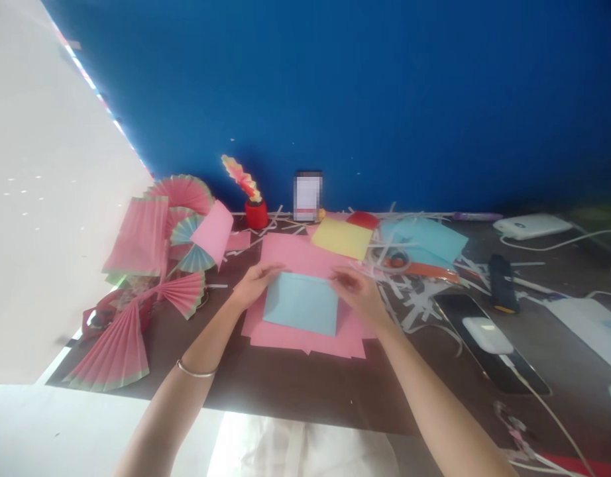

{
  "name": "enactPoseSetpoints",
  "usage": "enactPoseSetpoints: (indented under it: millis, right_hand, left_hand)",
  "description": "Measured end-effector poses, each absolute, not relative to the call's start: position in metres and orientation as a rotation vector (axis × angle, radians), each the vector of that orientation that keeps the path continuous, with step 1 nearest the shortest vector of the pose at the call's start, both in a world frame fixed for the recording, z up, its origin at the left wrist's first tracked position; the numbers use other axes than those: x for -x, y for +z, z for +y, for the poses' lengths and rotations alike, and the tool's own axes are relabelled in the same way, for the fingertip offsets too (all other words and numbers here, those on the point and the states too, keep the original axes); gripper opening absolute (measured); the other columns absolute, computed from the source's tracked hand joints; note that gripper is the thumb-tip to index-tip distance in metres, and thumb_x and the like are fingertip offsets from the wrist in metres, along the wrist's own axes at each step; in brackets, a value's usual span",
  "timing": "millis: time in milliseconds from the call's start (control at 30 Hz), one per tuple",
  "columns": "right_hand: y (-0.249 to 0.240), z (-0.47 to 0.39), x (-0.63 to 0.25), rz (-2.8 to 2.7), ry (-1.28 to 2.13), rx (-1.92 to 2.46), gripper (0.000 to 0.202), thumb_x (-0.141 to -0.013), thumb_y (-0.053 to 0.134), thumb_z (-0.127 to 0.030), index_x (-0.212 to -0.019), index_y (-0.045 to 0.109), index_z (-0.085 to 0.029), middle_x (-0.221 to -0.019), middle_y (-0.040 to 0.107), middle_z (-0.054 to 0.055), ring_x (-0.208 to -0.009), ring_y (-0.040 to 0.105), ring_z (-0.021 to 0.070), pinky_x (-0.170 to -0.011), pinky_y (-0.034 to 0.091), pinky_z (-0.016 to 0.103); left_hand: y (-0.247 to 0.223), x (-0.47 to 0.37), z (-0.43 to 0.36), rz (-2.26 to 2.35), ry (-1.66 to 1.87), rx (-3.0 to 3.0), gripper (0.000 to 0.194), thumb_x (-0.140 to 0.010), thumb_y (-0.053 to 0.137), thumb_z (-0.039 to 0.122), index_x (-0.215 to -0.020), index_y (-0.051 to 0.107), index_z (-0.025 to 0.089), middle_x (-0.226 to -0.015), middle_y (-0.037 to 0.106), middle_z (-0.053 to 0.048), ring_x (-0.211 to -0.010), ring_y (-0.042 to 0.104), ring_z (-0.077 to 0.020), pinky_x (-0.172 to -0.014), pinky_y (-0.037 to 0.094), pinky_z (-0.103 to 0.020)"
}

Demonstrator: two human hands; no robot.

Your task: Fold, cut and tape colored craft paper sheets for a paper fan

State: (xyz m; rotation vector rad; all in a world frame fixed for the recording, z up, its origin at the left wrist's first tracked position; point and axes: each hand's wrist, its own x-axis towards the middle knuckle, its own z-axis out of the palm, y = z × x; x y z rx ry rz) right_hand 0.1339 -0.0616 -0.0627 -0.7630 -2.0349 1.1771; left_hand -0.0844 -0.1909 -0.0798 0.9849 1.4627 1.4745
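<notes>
A light blue sheet of paper lies over a stack of pink paper on the dark tabletop. At its upper left corner, my left hand is closed, fingers and thumb pinching the far edge. My right hand grips the upper right corner in the same way. A narrow fold seems to run along that far edge between the hands. Just beyond my right hand, a yellow sheet rests on the pink paper.
Pleated pink paper fans crowd the left side. A red pot holds a pleated paper piece, beside a propped phone. White paper strips, blue sheets, a black phone and a white charging case lie right.
</notes>
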Motion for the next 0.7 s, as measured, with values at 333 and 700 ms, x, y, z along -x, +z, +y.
enactPoseSetpoints:
  millis: [333,700]
  right_hand:
    - [-0.0603,-0.0658,-0.1338,-2.187,1.051,0.619,0.014,-0.074,0.064,-0.035,-0.077,0.069,-0.022,-0.085,0.070,0.005,-0.079,0.064,0.0206,-0.071,0.051,0.035]
    - [-0.0665,-0.0674,-0.1326,-2.194,1.070,0.712,0.017,-0.080,0.057,-0.034,-0.083,0.067,-0.021,-0.089,0.070,0.005,-0.083,0.064,0.0197,-0.074,0.051,0.033]
  left_hand:
    - [-0.0764,0.0848,-0.1912,1.570,1.439,-1.068,0.036,-0.079,0.057,0.045,-0.097,0.069,0.016,-0.108,0.067,-0.008,-0.099,0.058,-0.0212,-0.087,0.039,-0.030]
    - [-0.0716,0.0813,-0.1939,1.551,1.428,-1.002,0.038,-0.070,0.067,0.044,-0.095,0.069,0.015,-0.101,0.067,-0.009,-0.083,0.059,-0.0178,-0.072,0.043,-0.026]
